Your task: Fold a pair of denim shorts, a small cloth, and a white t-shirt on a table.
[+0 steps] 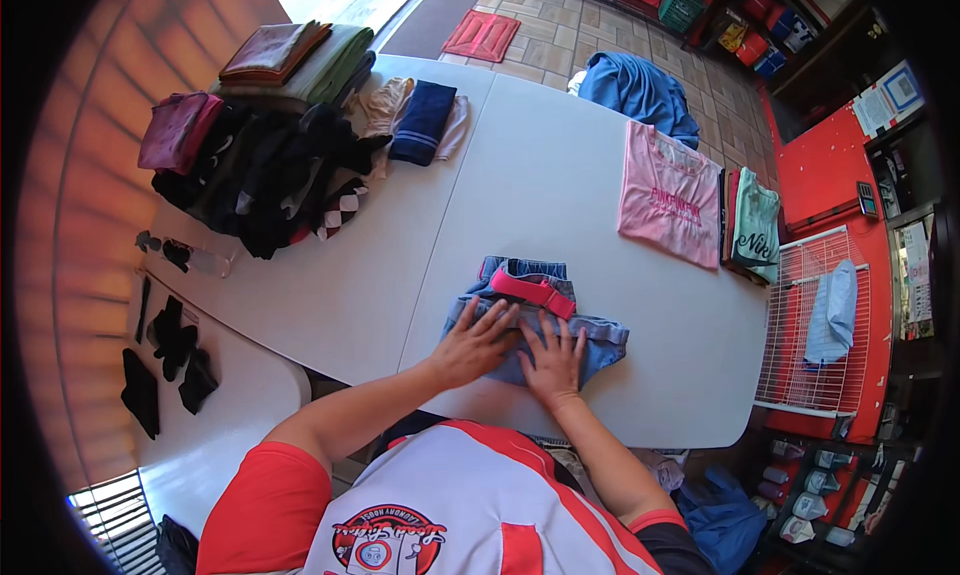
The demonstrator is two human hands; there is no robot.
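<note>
A blue denim garment (606,341) with a pink belt (523,286) lies partly folded on the white table (360,290), close in front of me. My left hand (472,346) rests flat on the denim at its left part, fingers spread, just below the belt. My right hand (555,357) presses on the denim beside it, fingers apart and pointing away from me. Neither hand grips the cloth. The belt, with its buckle or slider at the right end, lies across the folded upper part of the garment. The cloth beneath my palms is hidden.
Dark clothes (277,170) lie heaped at the left, near folded towels (322,64) and a folded navy cloth (424,121). A folded pink shirt (670,192) and a mint shirt (756,215) lie at the right edge. Black socks (176,335) are on a second table. A wire rack (814,320) stands right.
</note>
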